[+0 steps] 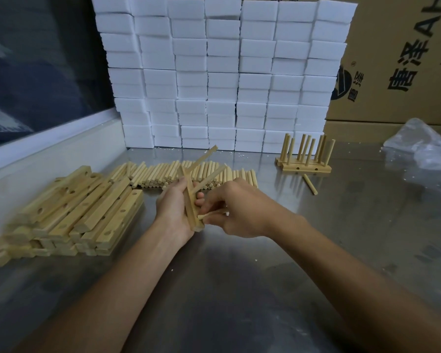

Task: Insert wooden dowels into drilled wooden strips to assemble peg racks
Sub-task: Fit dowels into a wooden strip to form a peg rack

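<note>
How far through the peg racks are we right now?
Done: a few finished racks stand at back right. In hand: the left hand grips a strip with two dowels already in, while the right hand pushes a third dowel into its lower end. Left: a big strip pile and a row of loose dowels, so most work remains.

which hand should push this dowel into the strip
Right. The right hand already pinches the dowel, its tip at the lower end of the strip. The left hand grips that strip, which already carries two dowels, so it is better used bracing.
</note>
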The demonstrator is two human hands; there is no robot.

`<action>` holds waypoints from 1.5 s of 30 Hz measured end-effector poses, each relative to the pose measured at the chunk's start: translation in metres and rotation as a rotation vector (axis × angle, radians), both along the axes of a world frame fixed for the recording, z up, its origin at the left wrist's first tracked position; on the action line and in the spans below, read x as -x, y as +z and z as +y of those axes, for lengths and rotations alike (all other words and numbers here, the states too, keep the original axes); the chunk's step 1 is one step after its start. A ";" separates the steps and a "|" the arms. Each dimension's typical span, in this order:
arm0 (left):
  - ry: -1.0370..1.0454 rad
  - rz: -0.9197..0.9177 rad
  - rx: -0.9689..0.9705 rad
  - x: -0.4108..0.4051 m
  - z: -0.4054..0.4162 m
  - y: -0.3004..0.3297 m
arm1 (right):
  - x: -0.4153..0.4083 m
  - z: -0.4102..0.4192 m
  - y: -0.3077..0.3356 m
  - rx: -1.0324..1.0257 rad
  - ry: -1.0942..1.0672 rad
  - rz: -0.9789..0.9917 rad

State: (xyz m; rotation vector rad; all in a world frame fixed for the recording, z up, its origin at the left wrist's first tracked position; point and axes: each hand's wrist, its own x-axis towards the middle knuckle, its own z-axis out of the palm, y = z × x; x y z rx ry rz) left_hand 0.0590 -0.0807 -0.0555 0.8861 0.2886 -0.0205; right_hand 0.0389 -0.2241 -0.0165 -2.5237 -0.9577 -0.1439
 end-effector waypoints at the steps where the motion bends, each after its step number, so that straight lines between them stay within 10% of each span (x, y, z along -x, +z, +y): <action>1: -0.009 -0.003 -0.011 0.000 -0.001 -0.001 | 0.000 0.001 0.001 0.049 -0.010 -0.017; 19: 0.192 0.004 -0.102 0.003 -0.014 0.002 | 0.011 0.007 -0.003 0.178 -0.039 -0.238; 28: 0.231 -0.046 -0.191 0.009 -0.024 0.005 | 0.006 0.008 -0.004 -0.037 -0.154 0.043; 35: 0.115 0.033 -0.240 0.004 -0.010 0.014 | 0.017 0.011 -0.011 0.251 0.013 -0.509; 45: 0.200 -0.088 -0.240 0.010 -0.023 0.014 | 0.010 0.009 -0.003 -0.019 -0.168 -0.055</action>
